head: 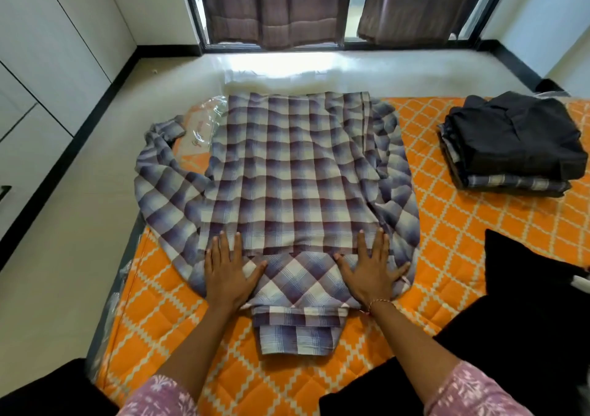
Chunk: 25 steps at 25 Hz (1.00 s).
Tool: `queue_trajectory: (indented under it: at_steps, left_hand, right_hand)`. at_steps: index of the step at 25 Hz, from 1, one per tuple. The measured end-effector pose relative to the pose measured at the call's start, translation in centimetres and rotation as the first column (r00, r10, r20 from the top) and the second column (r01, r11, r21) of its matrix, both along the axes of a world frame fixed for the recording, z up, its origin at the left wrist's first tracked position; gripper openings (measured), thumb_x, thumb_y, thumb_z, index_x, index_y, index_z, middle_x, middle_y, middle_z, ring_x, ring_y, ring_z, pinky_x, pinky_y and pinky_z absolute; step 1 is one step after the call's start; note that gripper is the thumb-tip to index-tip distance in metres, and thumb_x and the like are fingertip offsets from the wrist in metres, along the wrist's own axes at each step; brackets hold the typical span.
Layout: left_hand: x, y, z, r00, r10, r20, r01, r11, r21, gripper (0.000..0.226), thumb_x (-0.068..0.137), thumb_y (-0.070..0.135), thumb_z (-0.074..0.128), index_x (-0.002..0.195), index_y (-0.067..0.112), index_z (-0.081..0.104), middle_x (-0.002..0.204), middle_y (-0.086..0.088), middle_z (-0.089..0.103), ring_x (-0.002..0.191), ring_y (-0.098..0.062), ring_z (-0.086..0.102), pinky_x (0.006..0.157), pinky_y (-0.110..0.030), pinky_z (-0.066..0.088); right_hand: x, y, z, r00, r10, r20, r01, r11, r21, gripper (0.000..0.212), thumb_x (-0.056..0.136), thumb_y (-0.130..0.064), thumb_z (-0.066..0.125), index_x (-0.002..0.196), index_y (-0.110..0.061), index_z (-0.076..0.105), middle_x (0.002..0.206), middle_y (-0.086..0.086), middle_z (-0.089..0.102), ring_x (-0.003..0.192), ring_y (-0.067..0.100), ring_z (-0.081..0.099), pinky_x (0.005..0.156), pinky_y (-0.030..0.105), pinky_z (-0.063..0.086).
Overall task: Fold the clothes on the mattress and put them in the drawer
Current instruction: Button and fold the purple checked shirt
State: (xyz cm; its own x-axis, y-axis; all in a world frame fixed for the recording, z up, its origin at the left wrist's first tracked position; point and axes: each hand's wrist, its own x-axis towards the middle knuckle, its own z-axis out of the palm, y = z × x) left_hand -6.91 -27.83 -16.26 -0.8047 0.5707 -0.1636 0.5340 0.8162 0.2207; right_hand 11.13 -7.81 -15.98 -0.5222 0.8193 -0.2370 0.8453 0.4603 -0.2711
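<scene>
Folded clothes [510, 147] sit stacked upper right on the orange mattress [463, 224]. Centre frame lies the plaid shirt [287, 176], left hand [228, 268] and right hand [370, 272] pressing flat, fingers spread, near its collar.

Brown curtains [274, 6] hang over the window [349, 10]; white cabinets [48, 51] left.
</scene>
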Motion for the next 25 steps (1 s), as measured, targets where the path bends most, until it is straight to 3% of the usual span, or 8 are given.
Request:
queue_trajectory:
  at_steps: [8,11,15,17,19,21,23,25]
  left_hand:
    - [7.5,-4.9,0.4,0.998,0.062,0.010,-0.062,0.996,-0.059,0.106,0.069,0.083,-0.016,0.151,0.020,0.006,0.159,-0.014,0.008,0.147,-0.031,0.009,0.116,-0.049,0.003]
    - [4.0,-3.4,1.9,0.988,0.049,-0.149,-0.055,0.998,-0.040,0.072,0.094,0.062,0.015,0.145,0.017,0.038,0.152,-0.016,0.031,0.142,-0.031,0.028,0.111,-0.057,0.017]
    - [-3.6,-3.0,2.4,0.990,0.111,-0.083,-0.119,0.988,-0.099,0.069,0.097,0.058,0.024,0.153,0.021,0.007,0.160,-0.006,0.005,0.148,-0.023,0.004,0.115,-0.051,0.005]
    - [-4.5,-4.9,2.4,0.975,0.202,-0.095,-0.192,0.976,0.101,0.068,0.095,0.052,0.038,0.150,0.015,0.023,0.155,-0.015,0.021,0.141,-0.031,0.025,0.110,-0.050,0.024]
    - [-6.2,-7.3,2.7,0.803,0.591,-0.076,-0.523,0.761,0.383,0.063,0.090,0.041,0.055,0.137,0.002,0.042,0.139,-0.027,0.040,0.123,-0.043,0.043,0.098,-0.050,0.036]
    - [-9.3,-9.0,3.5,0.456,0.830,0.321,-0.876,0.354,0.329,0.064,0.087,0.039,0.062,0.132,-0.003,0.044,0.135,-0.029,0.041,0.122,-0.045,0.041,0.099,-0.050,0.033]
    - [-12.7,-10.1,3.5,0.275,0.774,0.570,-0.961,0.229,0.152,0.051,0.089,0.031,0.061,0.124,-0.003,0.052,0.131,-0.028,0.046,0.118,-0.044,0.046,0.098,-0.046,0.039]
    - [-14.5,-10.0,4.2,0.219,0.586,0.780,-0.971,0.055,0.231,0.032,0.087,0.017,0.061,0.111,-0.005,0.061,0.115,-0.024,0.059,0.105,-0.040,0.056,0.091,-0.042,0.048]
  right_hand:
    - [3.9,-4.9,0.6,0.991,-0.089,0.104,0.084,0.995,0.051,0.079,0.087,-0.073,0.021,0.152,-0.029,0.011,0.161,0.005,-0.004,0.147,0.024,-0.010,0.104,0.072,-0.001]
    - [-3.4,-4.8,2.4,0.974,0.225,0.031,-0.227,0.969,0.101,0.066,0.096,-0.059,0.019,0.153,-0.027,0.005,0.160,0.008,-0.008,0.147,0.027,-0.011,0.112,0.063,0.000]
    - [-13.3,-5.3,3.1,0.838,0.545,0.033,-0.546,0.837,0.027,0.073,0.090,-0.066,0.013,0.152,-0.030,-0.003,0.159,0.006,-0.016,0.146,0.024,-0.017,0.114,0.060,-0.007]
    - [-16.5,-6.1,2.5,0.807,0.588,0.050,-0.589,0.808,0.007,0.073,0.093,-0.065,0.019,0.152,-0.029,-0.002,0.159,0.007,-0.016,0.146,0.024,-0.016,0.113,0.061,-0.005]
    - [-19.5,-8.4,2.2,0.776,0.631,-0.021,-0.630,0.776,0.042,0.072,0.094,-0.063,0.024,0.152,-0.028,-0.001,0.160,0.008,-0.014,0.147,0.024,-0.014,0.114,0.058,-0.003]
    - [-22.0,-12.0,2.2,0.681,0.722,-0.119,-0.721,0.690,0.064,0.073,0.094,-0.064,0.026,0.152,-0.029,-0.001,0.160,0.006,-0.012,0.147,0.022,-0.015,0.115,0.055,-0.006]
    - [-23.5,-16.5,1.8,0.586,0.796,-0.150,-0.791,0.602,0.104,0.078,0.092,-0.067,0.026,0.152,-0.027,-0.003,0.158,0.005,-0.016,0.146,0.021,-0.018,0.115,0.055,-0.013]
    - [-24.3,-20.0,1.6,0.549,0.827,-0.118,-0.813,0.561,0.153,0.083,0.089,-0.069,0.026,0.152,-0.023,-0.002,0.155,0.006,-0.019,0.145,0.023,-0.021,0.113,0.054,-0.018]
